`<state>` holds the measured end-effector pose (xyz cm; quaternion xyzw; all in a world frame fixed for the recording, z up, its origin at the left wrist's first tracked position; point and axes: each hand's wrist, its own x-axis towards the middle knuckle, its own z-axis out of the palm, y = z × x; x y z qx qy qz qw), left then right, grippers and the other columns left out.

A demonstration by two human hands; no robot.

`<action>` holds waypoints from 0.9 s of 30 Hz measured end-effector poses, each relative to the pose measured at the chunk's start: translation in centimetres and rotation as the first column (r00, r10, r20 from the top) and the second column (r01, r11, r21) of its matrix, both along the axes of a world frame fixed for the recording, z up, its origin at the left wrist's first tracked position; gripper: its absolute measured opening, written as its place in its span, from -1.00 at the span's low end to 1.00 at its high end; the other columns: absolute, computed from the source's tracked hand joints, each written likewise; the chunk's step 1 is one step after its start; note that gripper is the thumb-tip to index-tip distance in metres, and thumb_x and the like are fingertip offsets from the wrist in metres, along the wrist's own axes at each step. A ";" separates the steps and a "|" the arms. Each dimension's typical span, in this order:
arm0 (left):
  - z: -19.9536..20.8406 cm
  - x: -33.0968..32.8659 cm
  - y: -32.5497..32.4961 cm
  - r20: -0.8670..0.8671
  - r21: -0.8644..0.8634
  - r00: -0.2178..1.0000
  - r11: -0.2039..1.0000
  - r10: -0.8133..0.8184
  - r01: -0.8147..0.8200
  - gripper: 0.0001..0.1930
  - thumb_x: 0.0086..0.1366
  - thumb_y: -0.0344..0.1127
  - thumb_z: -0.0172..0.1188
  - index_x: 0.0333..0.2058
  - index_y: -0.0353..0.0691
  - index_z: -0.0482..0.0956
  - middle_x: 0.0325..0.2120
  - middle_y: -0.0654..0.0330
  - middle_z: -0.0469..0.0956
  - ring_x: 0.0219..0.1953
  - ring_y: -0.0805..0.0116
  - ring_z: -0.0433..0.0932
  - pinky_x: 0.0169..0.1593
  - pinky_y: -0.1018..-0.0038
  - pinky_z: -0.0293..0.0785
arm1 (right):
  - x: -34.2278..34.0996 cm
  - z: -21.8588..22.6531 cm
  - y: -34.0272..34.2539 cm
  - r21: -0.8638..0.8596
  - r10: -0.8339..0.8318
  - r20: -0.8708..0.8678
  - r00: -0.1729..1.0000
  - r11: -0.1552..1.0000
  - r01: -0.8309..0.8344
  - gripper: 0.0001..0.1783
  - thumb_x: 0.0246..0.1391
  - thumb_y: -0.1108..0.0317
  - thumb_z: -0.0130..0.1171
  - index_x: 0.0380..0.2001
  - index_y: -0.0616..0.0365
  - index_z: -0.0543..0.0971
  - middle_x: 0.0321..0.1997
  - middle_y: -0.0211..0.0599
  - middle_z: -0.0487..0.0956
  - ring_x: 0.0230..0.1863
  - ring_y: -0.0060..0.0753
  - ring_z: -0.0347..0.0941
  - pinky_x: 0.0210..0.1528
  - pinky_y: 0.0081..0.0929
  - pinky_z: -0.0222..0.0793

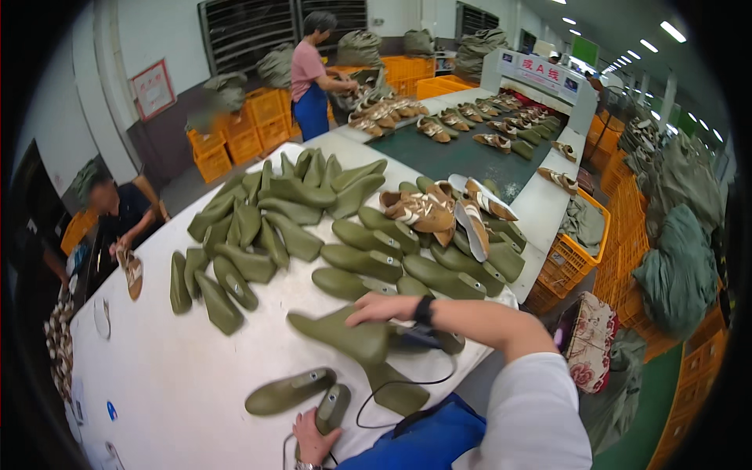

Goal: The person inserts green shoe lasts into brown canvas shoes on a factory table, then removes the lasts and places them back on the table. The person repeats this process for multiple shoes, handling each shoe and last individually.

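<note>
My right hand (380, 309), with a black band at its wrist, grips the upper part of a large green shoe last (337, 332). Under that last lies another green piece (398, 389), partly covered. Close to the table's near edge, my left hand (314, 440) is wrapped round the end of a smaller green shoe last (334, 406). Beside it a second last (286, 392) lies on its side, touching or nearly touching the first. A thin black cable (362, 409) loops next to the lasts near my blue apron.
Many green lasts (294, 192) are heaped across the white table (188, 376). Brown-and-white shoes (423, 211) lie on lasts at the right. Beyond runs a green conveyor (470, 160) carrying shoes. Orange crates (576, 254) stand rightward. Two people work at the far side and left.
</note>
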<state>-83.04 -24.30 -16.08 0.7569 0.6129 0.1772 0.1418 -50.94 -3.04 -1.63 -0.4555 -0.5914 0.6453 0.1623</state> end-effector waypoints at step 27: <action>4.1 9.7 -2.5 0.064 0.081 0.981 0.979 0.180 -0.185 -0.46 -0.19 -0.49 0.32 -0.10 -0.22 0.50 -0.16 0.02 0.53 -0.11 0.01 0.49 -0.02 0.27 0.44 | 7.6 -8.2 -11.7 0.419 0.323 0.604 0.728 0.649 -0.635 -0.19 0.01 -0.07 0.11 0.21 0.21 0.16 -0.30 0.02 0.57 -0.26 0.03 0.51 -0.22 -0.19 0.42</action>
